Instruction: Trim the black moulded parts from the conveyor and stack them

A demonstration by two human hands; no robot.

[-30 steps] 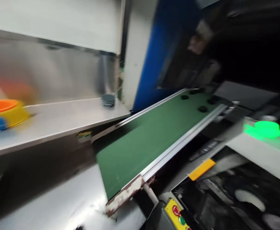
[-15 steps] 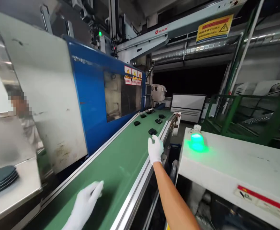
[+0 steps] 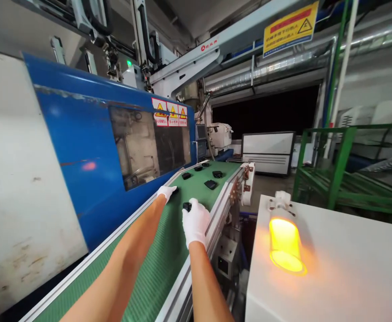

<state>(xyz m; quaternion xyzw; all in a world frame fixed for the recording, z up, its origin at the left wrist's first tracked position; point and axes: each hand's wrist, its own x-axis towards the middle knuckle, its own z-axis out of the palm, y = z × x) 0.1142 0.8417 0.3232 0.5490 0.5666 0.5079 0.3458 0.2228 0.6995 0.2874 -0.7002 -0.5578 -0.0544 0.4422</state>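
Both my hands wear white gloves and reach over a green conveyor belt (image 3: 155,259). At the belt's left rail, my left hand (image 3: 165,192) has its fingers closed at a small black part (image 3: 175,191), which they partly hide. My right hand (image 3: 196,221) is nearer the right rail, its fingers closed on another small, flat black part (image 3: 187,206) that shows past the fingertips. Farther up the belt lie several similar pieces, among them a black part (image 3: 211,184) and a ridged black part (image 3: 217,174).
A blue and white machine (image 3: 71,134) with a window runs along the belt's left side. On the right stands a white cabinet (image 3: 350,259) with a lit yellow lamp (image 3: 285,246). Metal rails (image 3: 182,286) edge the belt. A green railing (image 3: 336,165) is beyond.
My left hand has moved forward from the near belt to a black part at the left rail. My right hand now holds a black part. The lamp turned from green to yellow.
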